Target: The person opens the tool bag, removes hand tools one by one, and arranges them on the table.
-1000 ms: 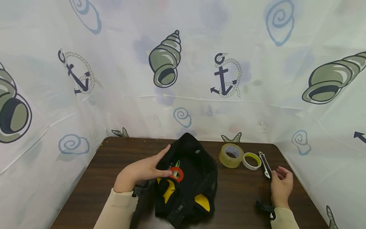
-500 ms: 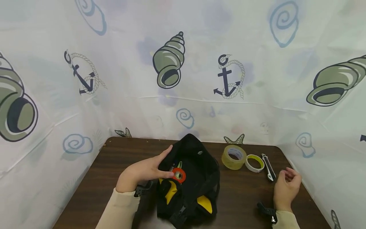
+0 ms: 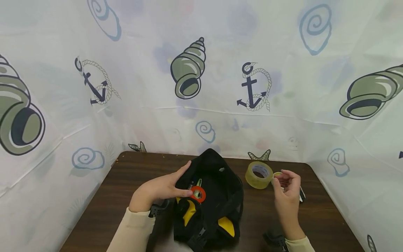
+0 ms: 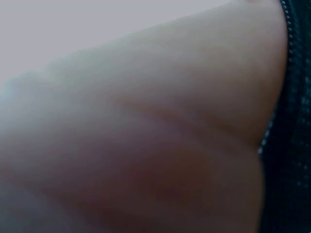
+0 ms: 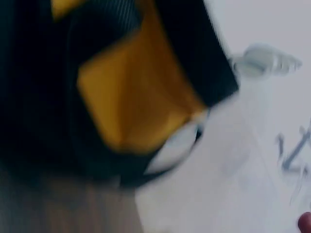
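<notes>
A black bag (image 3: 220, 196) with yellow panels stands with its mouth spread in the head view. My left hand (image 3: 158, 190) holds the left side of its mouth, thumb in front and fingers behind. By the thumb tip is a roll of red tape (image 3: 198, 194), inside the bag with a green-tipped item (image 3: 199, 182). My right hand (image 3: 287, 194) has its curled fingers and thumb at a narrow roll of white tape (image 3: 277, 174), mostly hiding it. Left of that sits a wide roll of clear tape (image 3: 259, 175). A utility knife (image 3: 302, 194) lies partly hidden behind the right hand.
Everything rests on a dark brown wooden table (image 3: 132, 168). A white cloth (image 3: 220, 87) printed with shells and anchors hangs behind and at both sides. In the right wrist view, the bag's yellow panel (image 5: 141, 97) looms blurred. Skin fills most of the left wrist view.
My right hand has moved left from beside the utility knife to the narrow white tape roll. My left hand stays on the bag. The head view has shifted slightly.
</notes>
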Tool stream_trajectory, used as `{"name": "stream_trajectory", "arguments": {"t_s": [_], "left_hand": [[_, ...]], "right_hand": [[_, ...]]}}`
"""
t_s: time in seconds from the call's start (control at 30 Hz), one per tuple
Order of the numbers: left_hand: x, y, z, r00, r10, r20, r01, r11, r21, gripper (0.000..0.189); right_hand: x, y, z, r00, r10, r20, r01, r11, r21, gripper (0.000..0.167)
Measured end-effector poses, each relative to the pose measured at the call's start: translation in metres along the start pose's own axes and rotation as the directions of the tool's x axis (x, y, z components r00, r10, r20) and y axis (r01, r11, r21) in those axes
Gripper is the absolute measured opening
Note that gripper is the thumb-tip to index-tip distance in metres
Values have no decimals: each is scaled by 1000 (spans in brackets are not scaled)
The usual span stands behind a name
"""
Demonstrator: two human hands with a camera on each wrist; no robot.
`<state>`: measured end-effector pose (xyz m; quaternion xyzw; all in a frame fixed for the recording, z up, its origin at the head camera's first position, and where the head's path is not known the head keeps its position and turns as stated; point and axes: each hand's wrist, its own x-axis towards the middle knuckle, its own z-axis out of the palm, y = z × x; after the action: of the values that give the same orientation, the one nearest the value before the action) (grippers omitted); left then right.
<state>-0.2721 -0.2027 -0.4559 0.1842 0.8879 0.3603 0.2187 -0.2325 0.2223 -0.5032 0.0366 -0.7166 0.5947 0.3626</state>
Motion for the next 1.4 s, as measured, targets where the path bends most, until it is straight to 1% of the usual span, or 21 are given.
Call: {"name": "stream_trajectory", "arguments": {"t_s": [0.1,0.2,0.27,0.33,0.37,0.43,0.47,0.57,0.6,0.63,0.67,0.7,0.83,0.93,1.03,1.17,1.23,1.3,1.4], "left_hand": [[1,2,1,1000,1,5,-1,1000,-3,112],[1,3,1,1000,2,13,-2,1000,0,113],[2,4,0,1000,-3,15,3,1000,2,113],[2,4,0,1000,-5,13,4,1000,3,113],[3,4,0,1000,-8,11,8,1000,7,113],[4,4,-1,1000,-12,7,12,1000,10,113],[5,4,-1,1000,-12,5,12,1000,14,113],[6,2,0,1000,-9,8,9,1000,13,114],[6,1,0,1000,-8,9,8,1000,8,114],[6,0,0,1000,-7,10,7,1000,5,114],[6,0,1,1000,-6,11,6,1000,-1,114],[6,0,1,1000,-6,11,6,1000,-7,114],[6,0,1,1000,-11,6,11,1000,-6,115],[6,1,0,1000,-13,3,13,1000,1,116],[5,2,0,1000,-9,6,10,1000,-4,116],[4,4,0,1000,-7,10,7,1000,-13,117],[4,5,0,1000,-5,12,5,1000,-13,116],[4,6,0,1000,-4,14,4,1000,-10,116],[5,6,0,1000,-8,16,8,1000,-9,116]], "right_hand": [[-6,-22,13,995,26,95,-30,999,43,39],[-12,-41,26,984,64,166,-73,996,47,41],[-13,-52,33,971,81,226,-94,994,47,42],[-13,-63,39,949,84,304,-97,995,27,44],[-12,-68,42,932,86,353,-98,995,15,46],[-9,-77,48,885,96,456,-98,995,-21,48],[-8,-81,50,855,105,507,-97,994,-43,49],[-5,-90,55,756,129,642,-108,992,-72,48],[-5,-92,56,728,136,672,-115,990,-75,47],[-5,-94,58,707,144,693,-128,989,-75,46],[-5,-96,60,690,151,708,-139,987,-75,46],[-5,-98,62,680,153,717,-147,987,-72,45],[-3,-102,74,667,195,720,-175,979,-103,46],[2,-101,84,646,228,729,-204,971,-122,46],[4,-96,95,609,257,750,-243,961,-131,47],[3,-90,106,544,323,774,-307,936,-175,47],[4,-90,111,516,358,778,-320,923,-212,47],[7,-91,116,494,382,781,-306,917,-255,45],[15,-90,130,461,405,789,-263,912,-315,41]]}}
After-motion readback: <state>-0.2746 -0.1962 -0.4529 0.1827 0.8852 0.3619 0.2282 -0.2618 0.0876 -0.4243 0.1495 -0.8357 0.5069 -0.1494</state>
